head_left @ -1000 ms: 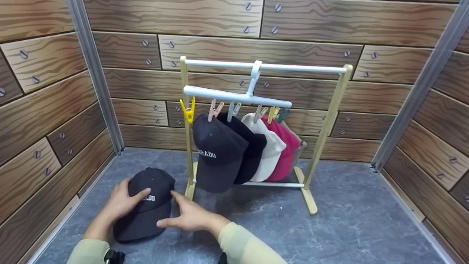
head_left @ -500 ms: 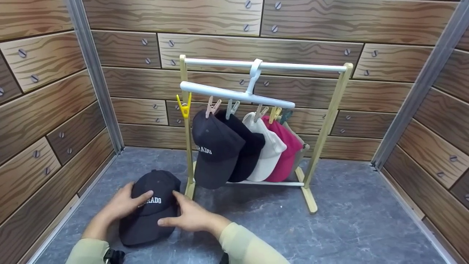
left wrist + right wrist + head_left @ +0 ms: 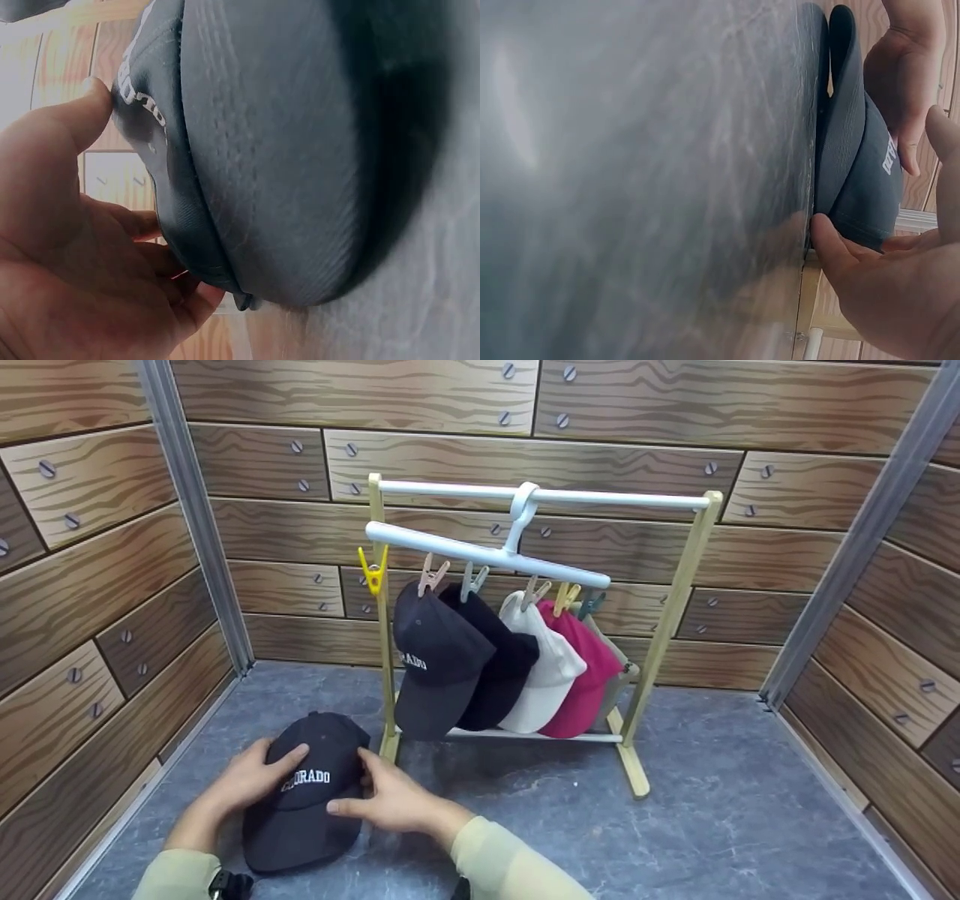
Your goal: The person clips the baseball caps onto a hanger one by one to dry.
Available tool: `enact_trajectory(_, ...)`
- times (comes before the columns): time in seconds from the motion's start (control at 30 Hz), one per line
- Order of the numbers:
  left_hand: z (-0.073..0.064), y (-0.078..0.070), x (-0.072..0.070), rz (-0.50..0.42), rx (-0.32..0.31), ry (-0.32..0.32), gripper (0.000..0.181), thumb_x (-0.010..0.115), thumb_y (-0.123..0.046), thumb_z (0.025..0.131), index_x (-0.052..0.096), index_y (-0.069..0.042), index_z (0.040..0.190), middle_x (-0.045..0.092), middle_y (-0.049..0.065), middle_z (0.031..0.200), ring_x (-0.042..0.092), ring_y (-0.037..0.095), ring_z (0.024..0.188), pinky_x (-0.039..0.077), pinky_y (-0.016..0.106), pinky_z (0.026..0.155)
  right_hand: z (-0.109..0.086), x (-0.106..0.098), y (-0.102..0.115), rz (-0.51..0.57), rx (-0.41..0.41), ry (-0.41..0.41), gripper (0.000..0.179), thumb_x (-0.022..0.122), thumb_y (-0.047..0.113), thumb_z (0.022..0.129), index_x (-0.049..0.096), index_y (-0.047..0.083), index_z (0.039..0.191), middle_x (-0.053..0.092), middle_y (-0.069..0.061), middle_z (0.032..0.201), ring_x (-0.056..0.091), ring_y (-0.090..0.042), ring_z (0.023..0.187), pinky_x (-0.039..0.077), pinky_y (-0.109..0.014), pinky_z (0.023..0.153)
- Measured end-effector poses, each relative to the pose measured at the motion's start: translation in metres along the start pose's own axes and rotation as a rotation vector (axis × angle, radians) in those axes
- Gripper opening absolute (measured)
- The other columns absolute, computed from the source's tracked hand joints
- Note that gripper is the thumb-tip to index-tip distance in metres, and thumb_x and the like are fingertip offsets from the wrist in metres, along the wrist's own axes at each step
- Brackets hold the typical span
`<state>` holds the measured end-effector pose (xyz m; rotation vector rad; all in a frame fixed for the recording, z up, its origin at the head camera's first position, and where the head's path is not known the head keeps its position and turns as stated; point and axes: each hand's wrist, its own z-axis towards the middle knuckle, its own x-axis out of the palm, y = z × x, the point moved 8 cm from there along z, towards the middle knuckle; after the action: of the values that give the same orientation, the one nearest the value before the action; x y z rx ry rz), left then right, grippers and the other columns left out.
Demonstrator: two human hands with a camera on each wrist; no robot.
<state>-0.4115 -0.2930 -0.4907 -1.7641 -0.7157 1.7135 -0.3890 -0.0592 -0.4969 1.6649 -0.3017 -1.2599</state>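
A dark baseball cap (image 3: pixel 322 742) with white lettering lies on the grey floor at the left, its brim toward me. My left hand (image 3: pixel 251 776) holds the crown's left side, thumb over the front; in the left wrist view its fingers (image 3: pixel 161 262) reach round the side, with a gap between palm and cloth. At the crown's right side, my right hand (image 3: pixel 394 795) touches the cap with its fingertips. Its thumb is spread out over the brim's right edge. The right wrist view shows the brim (image 3: pixel 840 127) curving up at the floor.
A wooden rack (image 3: pixel 671 622) with white bars stands to the right. From it hangs a tilted white hanger (image 3: pixel 487 555) with several clothespins, which hold black, white (image 3: pixel 540 667), pink (image 3: pixel 581 675) and grey caps. One yellow clothespin (image 3: pixel 373 574) at the left end holds nothing.
The cap on the floor has shifted slightly right and toward me, showing more lettering. Both hands stay almost in place. The hanger has turned, its left end rising a little and its right end dropping.
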Motion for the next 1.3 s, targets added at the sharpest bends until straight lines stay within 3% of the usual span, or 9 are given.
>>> enact_trajectory(0.27, 0.001, 0.003, 0.003, -0.062, -0.001, 0.002, 0.091, 0.059, -0.061, 0.111, 0.044, 0.014, 0.159, 0.055, 0.039, 0.151, 0.054, 0.054, 0.141, 0.046, 0.064, 0.116, 0.000, -0.003, -0.004, 0.023, 0.025, -0.024, 0.101, 0.083, 0.050, 0.099, 0.033, 0.002, 0.172, 0.059, -0.015, 0.158, 0.068, -0.020, 0.129, 0.053, -0.033, 0.109)
enact_trajectory(0.53, 0.001, 0.003, 0.002, -0.107, -0.001, -0.035, 0.079, 0.062, -0.058, 0.110, 0.057, 0.012, 0.146, 0.068, 0.027, 0.133, 0.065, 0.039, 0.124, 0.052, 0.053, 0.104, 0.002, -0.008, -0.006, 0.110, 0.007, -0.070, 0.101, 0.086, 0.045, 0.097, 0.034, -0.001, 0.171, 0.072, -0.007, 0.126, 0.070, -0.007, 0.102, 0.057, -0.031, 0.098)
enact_trajectory(0.77, 0.003, 0.002, 0.002, -0.091, 0.006, -0.072, 0.072, 0.063, -0.058, 0.110, 0.063, 0.010, 0.135, 0.071, 0.021, 0.122, 0.066, 0.035, 0.116, 0.052, 0.050, 0.099, 0.001, -0.010, -0.010, 0.153, 0.048, -0.077, 0.101, 0.085, 0.045, 0.098, 0.034, -0.002, 0.171, 0.063, -0.012, 0.153, 0.071, -0.011, 0.110, 0.060, -0.034, 0.095)
enact_trajectory(0.97, 0.003, -0.001, 0.000, -0.090, 0.014, -0.100, 0.066, 0.063, -0.056, 0.111, 0.065, 0.008, 0.128, 0.070, 0.018, 0.113, 0.066, 0.033, 0.108, 0.052, 0.046, 0.094, 0.002, -0.011, -0.012, 0.213, 0.047, -0.085, 0.101, 0.085, 0.044, 0.098, 0.034, -0.004, 0.170, 0.059, -0.013, 0.159, 0.070, -0.019, 0.121, 0.060, -0.035, 0.097)
enact_trajectory(1.2, 0.001, -0.004, -0.003, -0.110, 0.022, -0.139, 0.055, 0.059, -0.054, 0.114, 0.063, 0.002, 0.116, 0.066, 0.012, 0.103, 0.062, 0.025, 0.096, 0.050, 0.040, 0.087, 0.003, -0.010, -0.013, 0.343, 0.049, -0.071, 0.098, 0.084, 0.040, 0.100, 0.031, -0.001, 0.172, 0.058, -0.012, 0.157, 0.072, -0.017, 0.099, 0.064, -0.036, 0.079)
enact_trajectory(1.3, 0.001, -0.006, -0.003, -0.129, 0.039, -0.150, 0.051, 0.059, -0.052, 0.114, 0.063, -0.001, 0.111, 0.064, 0.010, 0.099, 0.060, 0.023, 0.091, 0.049, 0.039, 0.084, 0.004, -0.011, -0.013, 0.365, 0.038, -0.080, 0.097, 0.084, 0.039, 0.100, 0.032, -0.002, 0.172, 0.060, -0.009, 0.152, 0.069, -0.016, 0.093, 0.063, -0.036, 0.077)
